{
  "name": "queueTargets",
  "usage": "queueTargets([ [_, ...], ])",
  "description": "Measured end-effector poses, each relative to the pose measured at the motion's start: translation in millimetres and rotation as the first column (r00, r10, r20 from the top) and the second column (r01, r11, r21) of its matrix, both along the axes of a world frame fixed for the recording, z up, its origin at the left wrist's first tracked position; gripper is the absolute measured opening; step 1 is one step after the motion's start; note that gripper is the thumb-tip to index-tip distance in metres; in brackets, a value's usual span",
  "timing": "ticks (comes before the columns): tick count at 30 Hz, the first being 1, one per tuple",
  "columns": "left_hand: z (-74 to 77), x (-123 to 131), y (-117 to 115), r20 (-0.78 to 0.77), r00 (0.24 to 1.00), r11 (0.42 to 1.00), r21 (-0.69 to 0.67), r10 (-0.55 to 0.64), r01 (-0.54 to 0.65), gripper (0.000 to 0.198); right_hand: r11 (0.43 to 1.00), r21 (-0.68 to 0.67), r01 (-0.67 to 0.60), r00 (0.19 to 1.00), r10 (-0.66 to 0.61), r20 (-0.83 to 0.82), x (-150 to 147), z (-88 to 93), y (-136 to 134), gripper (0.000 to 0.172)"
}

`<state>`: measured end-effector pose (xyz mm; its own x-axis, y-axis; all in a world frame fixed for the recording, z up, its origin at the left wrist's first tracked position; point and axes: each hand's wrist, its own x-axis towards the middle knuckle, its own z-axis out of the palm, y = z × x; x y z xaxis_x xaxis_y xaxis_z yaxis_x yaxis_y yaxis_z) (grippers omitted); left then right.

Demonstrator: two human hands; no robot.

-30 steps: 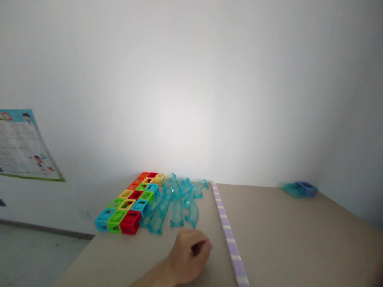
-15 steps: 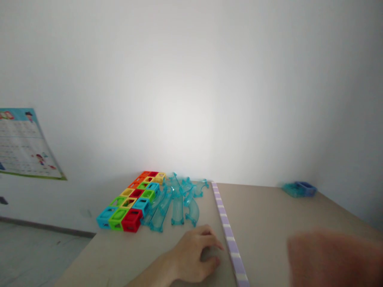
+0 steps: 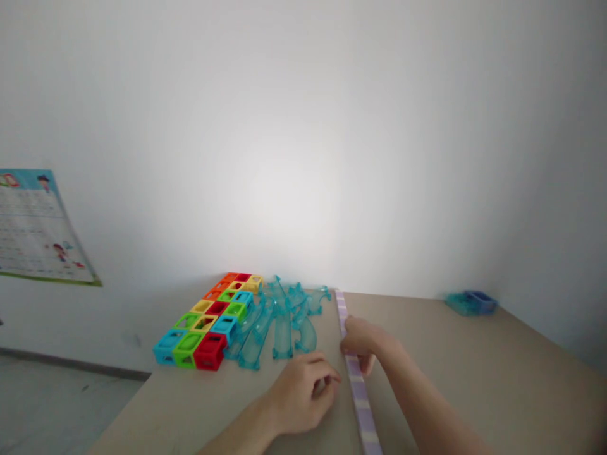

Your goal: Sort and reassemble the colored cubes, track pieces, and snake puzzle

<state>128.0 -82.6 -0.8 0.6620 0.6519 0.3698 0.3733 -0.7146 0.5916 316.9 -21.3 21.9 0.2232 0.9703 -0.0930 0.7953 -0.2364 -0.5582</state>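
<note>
A long purple-and-white striped strip runs from the wall towards me along the table. My right hand reaches in from the right and grips the strip near its middle, fingers curled over it and partly hidden. Left of the strip, my left hand rests low over the table, loosely curled, with a gap between thumb and fingers and nothing visible in it. Just beyond the left hand lie several clear teal track pieces, some straight and some curved.
Colourful hollow cube blocks stand in rows on the table's left side, against the track pieces. In the far right corner sit a blue tray-like piece and blurred teal pieces. A poster hangs on the left wall.
My right hand has come from the lower right onto the striped strip. The strip's near end has shifted slightly left. My left hand has drawn a little left, thumb and fingers closer together.
</note>
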Motion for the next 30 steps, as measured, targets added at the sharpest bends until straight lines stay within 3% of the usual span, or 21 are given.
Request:
queueTargets([
  [5,4.2,0.0,-0.2,-0.06,0.995,0.997,-0.004,0.079,-0.08,0.021,0.998,0.019,-0.064,0.995,0.062,0.078,-23.2,-15.9,8.3,0.016],
  [12,4.8,-1.8,-2.2,-0.138,0.985,0.994,-0.018,0.101,-0.105,0.028,0.992,0.109,0.058,0.991,-0.071,0.112,-25.7,-23.8,4.6,0.04],
  [17,5.6,-0.3,-2.9,-0.097,0.988,0.991,-0.049,0.118,-0.123,0.044,0.964,0.221,0.149,0.989,-0.143,-0.045,-22.4,-25.5,-10.6,0.045],
  [20,3.0,3.6,-4.2,-0.005,0.996,0.986,-0.141,0.093,-0.092,0.053,0.935,0.316,0.161,0.973,-0.096,-0.211,-25.5,-26.9,-17.8,0.055],
  [22,3.0,4.8,-3.9,0.088,0.991,0.969,-0.236,0.096,-0.073,0.052,0.9,0.407,0.158,0.895,0.043,-0.445,-31.0,-29.6,-19.9,0.061],
  [25,10.8,-1.2,1.3,0.258,0.947,0.949,-0.296,0.189,-0.109,0.044,0.856,0.5,0.133,0.628,0.317,-0.711,-42.2,-36.5,-19.3,0.067],
  [28,24.2,-16.7,11.4,0.383,0.879,0.938,-0.302,0.283,-0.17,0.037,0.853,0.522,0.023,0.5,0.442,-0.745,-51.4,-43.5,-16.1,0.062],
  [30,29.7,-27.0,17.8,0.421,0.864,0.929,-0.348,0.276,-0.127,0.036,0.855,0.518,-0.002,0.46,0.461,-0.759,-53.8,-45.7,-13.7,0.058],
])
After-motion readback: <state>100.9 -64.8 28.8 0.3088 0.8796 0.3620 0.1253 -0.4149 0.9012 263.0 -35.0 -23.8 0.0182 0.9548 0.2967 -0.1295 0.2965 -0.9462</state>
